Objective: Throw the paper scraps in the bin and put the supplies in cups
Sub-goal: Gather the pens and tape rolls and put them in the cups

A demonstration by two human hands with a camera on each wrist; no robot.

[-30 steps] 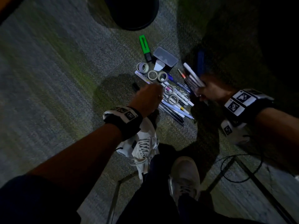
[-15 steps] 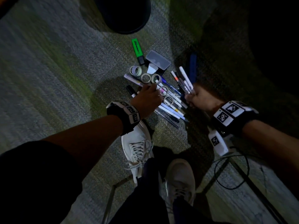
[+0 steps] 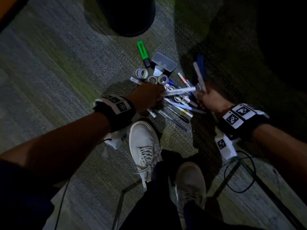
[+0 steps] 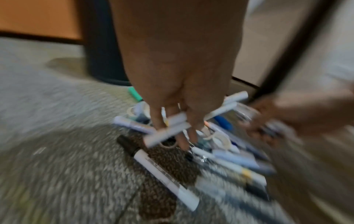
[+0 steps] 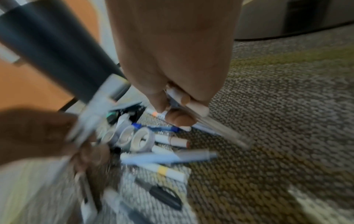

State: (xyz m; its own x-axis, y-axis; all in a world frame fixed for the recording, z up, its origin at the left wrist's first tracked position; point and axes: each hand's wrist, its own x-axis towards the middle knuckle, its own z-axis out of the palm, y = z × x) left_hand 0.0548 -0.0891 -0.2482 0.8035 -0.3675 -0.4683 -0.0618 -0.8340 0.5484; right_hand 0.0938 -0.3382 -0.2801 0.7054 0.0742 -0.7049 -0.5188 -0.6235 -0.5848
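Observation:
A heap of pens and markers lies on the carpet with three tape rolls at its far edge. My left hand grips two white markers, lifted off the heap and pointing right. My right hand holds a bundle of pens and markers upright beside the heap. The white markers' tips nearly reach that bundle. A green highlighter and a clear plastic case lie beyond the heap. No cup or paper scrap is in view.
A dark round bin stands on the carpet beyond the highlighter. My white shoes are just near of the heap. A black cable loops at the right by a dark frame leg. An orange panel stands at the far left.
My left hand has picked white markers out of the heap and swung them right toward the right hand. The right hand has stayed beside the heap with its bundle.

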